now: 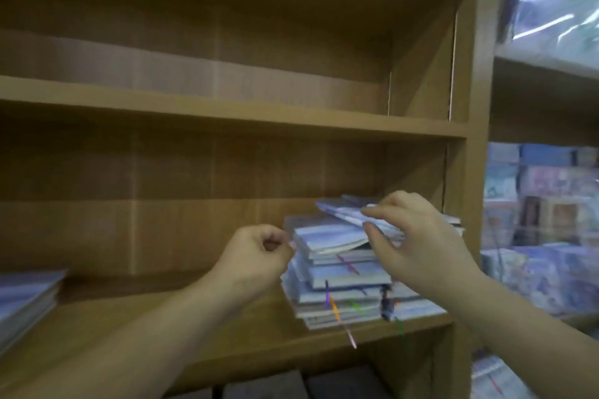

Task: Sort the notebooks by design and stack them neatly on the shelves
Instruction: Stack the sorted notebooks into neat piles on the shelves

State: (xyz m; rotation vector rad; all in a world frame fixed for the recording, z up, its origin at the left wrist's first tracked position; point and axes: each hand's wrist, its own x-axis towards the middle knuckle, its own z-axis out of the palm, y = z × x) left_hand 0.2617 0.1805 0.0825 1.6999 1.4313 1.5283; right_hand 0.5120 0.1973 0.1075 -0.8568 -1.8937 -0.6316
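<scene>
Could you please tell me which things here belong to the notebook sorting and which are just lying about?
Job: notebook stack, top notebook in the right hand, left hand, second stack, wooden shelves.
Lying about: plastic-wrapped goods on the neighbouring rack, dark items below.

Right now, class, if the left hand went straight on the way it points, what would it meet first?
The left hand would likely meet the notebook stack, at its upper left edge; blur hides whether they already touch.
</scene>
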